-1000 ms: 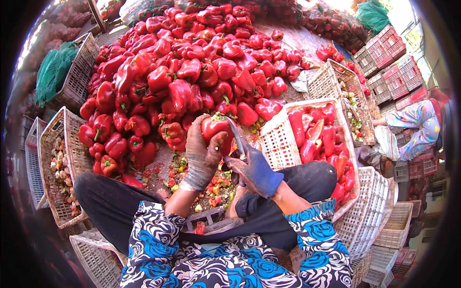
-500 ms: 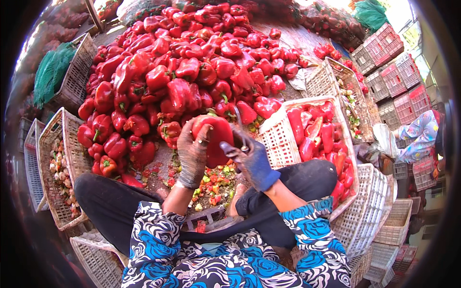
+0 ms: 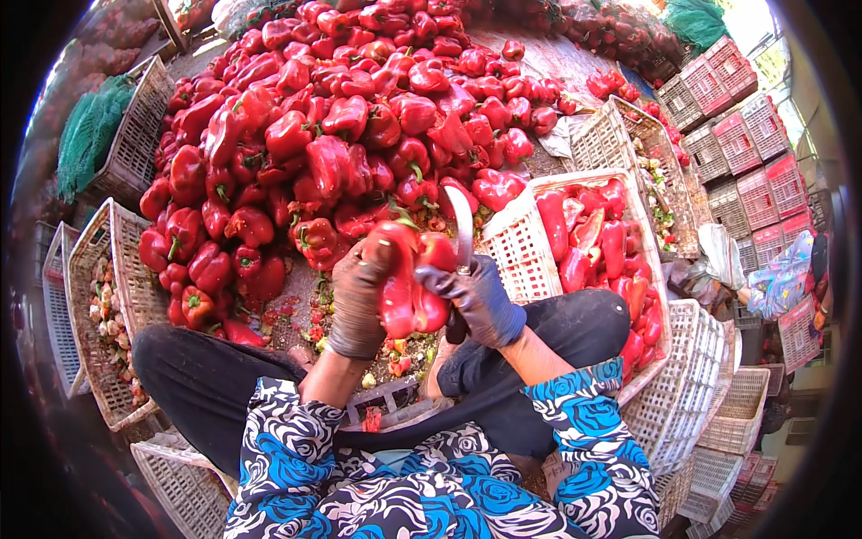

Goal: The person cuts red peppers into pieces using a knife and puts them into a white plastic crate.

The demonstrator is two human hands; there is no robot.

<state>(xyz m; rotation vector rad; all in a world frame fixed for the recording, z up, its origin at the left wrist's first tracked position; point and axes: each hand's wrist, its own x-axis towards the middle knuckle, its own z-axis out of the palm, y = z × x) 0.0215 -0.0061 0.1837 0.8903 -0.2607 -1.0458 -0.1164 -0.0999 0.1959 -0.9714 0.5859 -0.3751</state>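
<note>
My left hand (image 3: 359, 301), in a dirty glove, grips a red bell pepper (image 3: 406, 301) by its left side. A dark gap runs down the pepper between two lobes, and its green stem points up. My right hand (image 3: 480, 301), in a blue-purple glove, is closed around a knife (image 3: 463, 220) with a curved blade pointing upward. The right fingers touch the pepper's right side. Beyond my hands rises a big heap of whole red peppers (image 3: 296, 135). Cut pepper scraps (image 3: 395, 359) lie on the ground below.
At my right stands a white crate (image 3: 521, 251) filled with red pepper pieces. A crate of trimmings (image 3: 117, 305) is at my left, another (image 3: 669, 198) at the far right. Stacked crates (image 3: 745, 135) and a person's patterned clothing (image 3: 779, 274) are beyond.
The knife blade has swung upright, clear of the pepper. The pepper has turned in my left hand and now shows a dark gap between its lobes.
</note>
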